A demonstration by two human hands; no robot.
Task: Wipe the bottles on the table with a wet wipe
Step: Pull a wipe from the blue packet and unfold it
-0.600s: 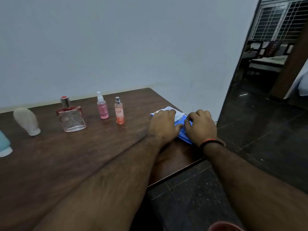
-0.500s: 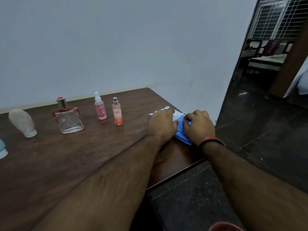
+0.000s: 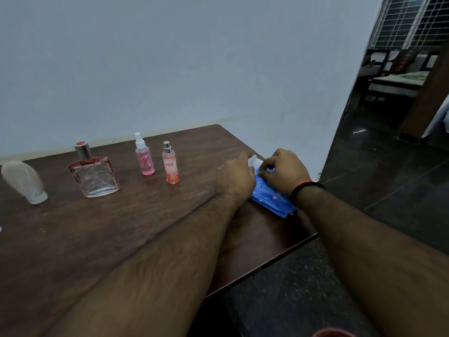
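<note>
A blue wet-wipe pack [image 3: 269,198] lies near the right edge of the dark wooden table [image 3: 121,227]. My left hand [image 3: 235,178] rests on the pack's left side, holding it down. My right hand [image 3: 284,171] pinches the white wipe [image 3: 256,162] that sticks out of the pack's top. Standing in a row to the left are an orange spray bottle [image 3: 171,164], a pink spray bottle [image 3: 143,155], a square glass perfume bottle [image 3: 93,172] with a silver cap, and a frosted white bottle [image 3: 24,182] tilted over.
The table's right edge and front corner lie just beyond the pack, with dark tiled floor [image 3: 388,190] below. A pale wall [image 3: 194,69] runs behind the table. A doorway at the right opens onto a room with chairs [image 3: 398,66].
My right hand's fingers have lifted off the pack and now pinch the white wipe, which sticks up more. The view has shifted slightly, and the blue item at the far left edge is out of view.
</note>
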